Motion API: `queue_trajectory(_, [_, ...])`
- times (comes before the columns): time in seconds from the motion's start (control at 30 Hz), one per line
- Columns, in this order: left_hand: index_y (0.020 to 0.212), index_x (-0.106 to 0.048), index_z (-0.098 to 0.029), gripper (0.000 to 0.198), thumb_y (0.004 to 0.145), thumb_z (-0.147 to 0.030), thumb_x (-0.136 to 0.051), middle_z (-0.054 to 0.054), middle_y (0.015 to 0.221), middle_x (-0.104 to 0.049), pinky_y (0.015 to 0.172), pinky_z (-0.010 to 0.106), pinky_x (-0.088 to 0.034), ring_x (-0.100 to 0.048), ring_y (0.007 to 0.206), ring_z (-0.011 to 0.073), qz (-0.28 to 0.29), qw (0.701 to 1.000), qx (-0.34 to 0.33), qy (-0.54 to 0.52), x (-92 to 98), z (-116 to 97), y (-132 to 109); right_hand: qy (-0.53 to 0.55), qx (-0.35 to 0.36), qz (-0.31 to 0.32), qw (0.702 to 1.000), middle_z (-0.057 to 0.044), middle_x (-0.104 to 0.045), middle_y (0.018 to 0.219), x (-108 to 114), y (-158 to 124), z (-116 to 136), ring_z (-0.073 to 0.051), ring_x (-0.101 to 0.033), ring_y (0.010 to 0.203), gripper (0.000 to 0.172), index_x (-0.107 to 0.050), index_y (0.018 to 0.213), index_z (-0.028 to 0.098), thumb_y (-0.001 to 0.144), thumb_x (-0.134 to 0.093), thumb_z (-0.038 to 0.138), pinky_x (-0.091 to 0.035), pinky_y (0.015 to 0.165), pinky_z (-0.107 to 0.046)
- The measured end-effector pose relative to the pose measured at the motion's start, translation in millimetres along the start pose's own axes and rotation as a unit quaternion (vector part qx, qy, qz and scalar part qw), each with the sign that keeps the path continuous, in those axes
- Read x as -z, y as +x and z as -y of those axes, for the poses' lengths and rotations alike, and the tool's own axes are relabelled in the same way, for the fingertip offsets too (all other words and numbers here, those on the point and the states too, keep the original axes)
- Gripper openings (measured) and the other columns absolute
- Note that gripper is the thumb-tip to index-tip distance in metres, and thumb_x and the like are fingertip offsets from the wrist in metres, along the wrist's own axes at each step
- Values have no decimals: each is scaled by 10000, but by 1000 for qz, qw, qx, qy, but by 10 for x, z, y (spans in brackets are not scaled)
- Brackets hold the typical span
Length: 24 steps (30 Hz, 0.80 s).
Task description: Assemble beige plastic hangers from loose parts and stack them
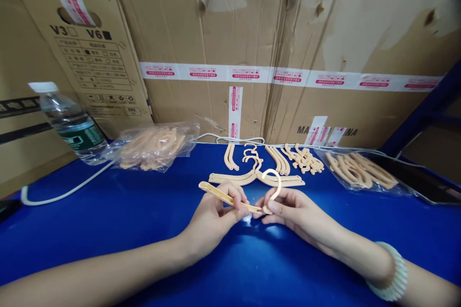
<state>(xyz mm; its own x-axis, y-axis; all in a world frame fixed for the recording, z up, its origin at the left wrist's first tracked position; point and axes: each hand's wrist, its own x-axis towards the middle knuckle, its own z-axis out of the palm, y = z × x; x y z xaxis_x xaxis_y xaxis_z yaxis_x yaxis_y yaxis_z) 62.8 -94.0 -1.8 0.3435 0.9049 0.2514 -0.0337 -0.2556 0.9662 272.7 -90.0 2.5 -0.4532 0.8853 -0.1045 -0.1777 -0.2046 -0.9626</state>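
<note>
Between thumb and fingers my left hand (219, 208) grips a cream plastic hanger arm (219, 194), its free end pointing up and to the left. My right hand (288, 206) pinches a matching hanger hook (276, 183) near its base, the curve upward. The hook's base meets the inner end of the arm; whether they are joined I cannot tell. Just beyond my hands lies a hanger (234, 179) with two arms spread and a hook in the middle.
Behind the hanger lie loose arms (277, 160), more hooks (304, 158) and two arms (230, 157). Clear bags of parts sit left (153, 146) and right (360, 170). A water bottle (72, 124), a white cable (68, 196) and cardboard boxes (201, 110) border the blue table (252, 268).
</note>
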Motion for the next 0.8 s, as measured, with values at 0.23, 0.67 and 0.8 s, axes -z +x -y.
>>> queue_trajectory(0.23, [656,-475,-199,236,799,-244,-657,-10,807,-572,672,268,-528,-613,745,145,3,1000,12,5,-36,-10,-43,-5,-12,24,1000,-57,-741,803,10,5,-13,-164,-720,790,280,-681,817,155,719,-827,374,-557,756,-263])
queue_trajectory(0.67, [617,-480,-202,252,763,-228,-683,-18,715,-582,644,269,-517,-615,706,148,-7,1000,2,13,-65,-38,-58,-35,-1,-11,999,-33,-727,668,-53,-2,6,-135,-692,636,311,-656,720,160,657,-853,392,-532,621,-231])
queue_trajectory(0.8, [615,-464,-202,266,759,-229,-687,-19,713,-573,649,276,-519,-615,706,152,1,1000,5,13,-74,-25,-68,-52,10,-28,998,-19,-707,605,-107,-4,11,-120,-664,569,322,-647,693,163,628,-866,391,-509,568,-216])
